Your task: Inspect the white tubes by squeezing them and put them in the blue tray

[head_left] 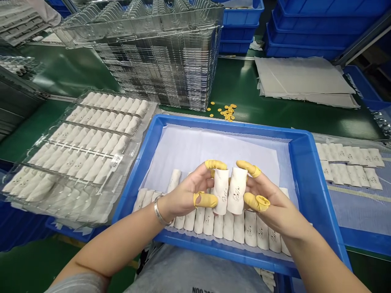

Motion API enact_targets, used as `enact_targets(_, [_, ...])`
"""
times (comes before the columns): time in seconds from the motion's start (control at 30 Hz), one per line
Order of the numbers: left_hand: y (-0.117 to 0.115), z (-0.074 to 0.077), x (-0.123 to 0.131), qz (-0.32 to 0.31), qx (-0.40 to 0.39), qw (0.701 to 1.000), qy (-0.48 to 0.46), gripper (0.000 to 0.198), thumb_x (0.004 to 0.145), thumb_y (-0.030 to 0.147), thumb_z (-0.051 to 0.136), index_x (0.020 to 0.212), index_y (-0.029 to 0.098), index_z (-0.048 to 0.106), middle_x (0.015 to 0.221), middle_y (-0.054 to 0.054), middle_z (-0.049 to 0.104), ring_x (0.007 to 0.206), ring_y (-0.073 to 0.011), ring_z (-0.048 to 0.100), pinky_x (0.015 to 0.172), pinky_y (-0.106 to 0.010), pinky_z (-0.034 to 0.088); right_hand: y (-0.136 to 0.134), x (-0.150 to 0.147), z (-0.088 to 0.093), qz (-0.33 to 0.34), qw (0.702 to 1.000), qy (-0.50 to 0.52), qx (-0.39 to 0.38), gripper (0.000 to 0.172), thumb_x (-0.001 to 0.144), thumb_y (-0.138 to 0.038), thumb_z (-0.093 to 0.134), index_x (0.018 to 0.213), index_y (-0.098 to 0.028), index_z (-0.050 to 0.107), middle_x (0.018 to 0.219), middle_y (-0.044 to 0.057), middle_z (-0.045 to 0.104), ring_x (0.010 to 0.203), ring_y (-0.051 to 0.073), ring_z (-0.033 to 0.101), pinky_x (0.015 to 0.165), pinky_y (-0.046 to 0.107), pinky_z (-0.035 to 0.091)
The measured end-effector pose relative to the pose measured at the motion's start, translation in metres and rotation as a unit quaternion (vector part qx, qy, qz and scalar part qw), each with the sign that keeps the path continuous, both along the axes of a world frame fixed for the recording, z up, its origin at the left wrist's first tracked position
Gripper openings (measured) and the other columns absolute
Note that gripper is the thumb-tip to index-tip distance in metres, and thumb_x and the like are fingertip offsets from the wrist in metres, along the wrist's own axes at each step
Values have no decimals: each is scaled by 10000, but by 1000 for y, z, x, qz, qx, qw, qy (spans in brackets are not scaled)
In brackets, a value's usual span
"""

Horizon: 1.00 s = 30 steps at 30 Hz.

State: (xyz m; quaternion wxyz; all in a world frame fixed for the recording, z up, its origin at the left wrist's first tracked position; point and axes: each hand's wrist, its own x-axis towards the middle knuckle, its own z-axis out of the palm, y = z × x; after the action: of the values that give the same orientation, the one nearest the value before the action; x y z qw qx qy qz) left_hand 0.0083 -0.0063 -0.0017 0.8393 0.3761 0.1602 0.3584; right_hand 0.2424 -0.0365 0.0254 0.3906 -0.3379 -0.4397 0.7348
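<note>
My left hand [198,191], with yellow finger cots on thumb and fingers, pinches a white cylindrical piece [220,191] that bears dark script. In my right hand [265,195], also in yellow finger cots, is a second white cylindrical piece [237,190] with similar script. Both are held upright side by side, a narrow gap between them. Below them is a blue tray [320,203] lined with white paper [244,142]. Rows of like white pieces [250,228] lie along its near side, partly hidden by my hands.
A clear plastic tray of white pieces [91,138] lies at left. Behind stands a tall stack of clear trays [171,61]. Small yellow pieces [227,112] are scattered beyond the blue tray. More white pieces [351,171], paper sheets [305,77] and blue bins [320,28] are at right.
</note>
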Motion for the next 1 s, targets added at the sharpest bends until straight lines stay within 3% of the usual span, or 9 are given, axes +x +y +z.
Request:
enact_targets(0.13, [0, 3, -2, -7, 10, 1000, 19, 588, 851, 282, 858, 1374, 351, 600, 1157, -67, 634, 979, -203, 664, 736, -271, 597, -3, -2, 3, -25, 1000, 0, 6, 511, 1029, -371, 766, 1494, -483, 589, 1088, 30, 709, 797, 167, 668, 709, 290, 599])
enact_targets(0.3, [-1, 5, -2, -5, 19, 1000, 15, 584, 868, 290, 846, 1398, 360, 611, 1186, -68, 637, 1038, -212, 665, 844, -318, 604, -5, -6, 7, -33, 999, 11, 9, 457, 1028, -360, 764, 1445, -479, 620, 1244, 38, 706, 828, 169, 673, 710, 292, 603])
enact_targets(0.67, [-1, 6, -1, -32, -35, 999, -18, 613, 878, 285, 831, 1421, 349, 552, 1228, -81, 610, 982, -218, 696, 679, -281, 650, -6, -6, 5, -17, 998, 44, -31, 500, 1005, -422, 790, 1458, -460, 584, 1283, 56, 684, 887, 187, 717, 679, 280, 612])
enact_targets(1.0, [-1, 7, 0, -9, 3, 1000, -9, 561, 897, 271, 827, 1401, 352, 595, 1125, -43, 620, 967, -169, 665, 789, -269, 615, -7, -10, 7, -11, 999, 42, -4, 466, 1029, -393, 768, 1457, -502, 618, 1256, 41, 665, 931, 173, 664, 700, 258, 583])
